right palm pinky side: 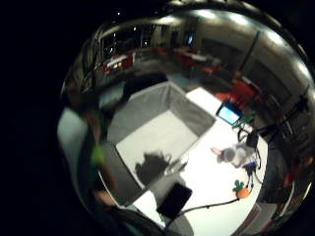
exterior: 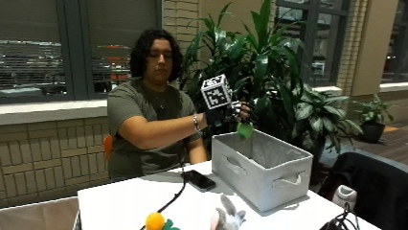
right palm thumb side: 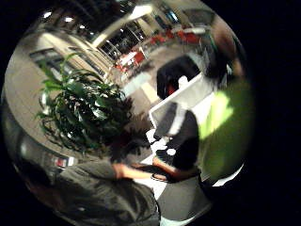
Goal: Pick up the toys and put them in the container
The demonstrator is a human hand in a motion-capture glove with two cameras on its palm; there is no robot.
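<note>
STEP: green toy [exterior: 244, 129] carried over the grey container [exterior: 267, 179] | HAND: right hand [exterior: 224, 114] fingers pinched on it above the far-left rim | NEXT: release inside is judged due | LEFT: grey toy [exterior: 227, 218] and orange toy [exterior: 155, 221] lie near, on the table [exterior: 121, 206]

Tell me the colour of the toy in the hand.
Green toy, held by the right hand over the bin; clearest in the outside view.

Green toy [exterior: 245, 129] hangs over open grey container [exterior: 267, 178]; grey bunny [exterior: 227, 218], orange carrot [exterior: 155, 221] on table
</note>
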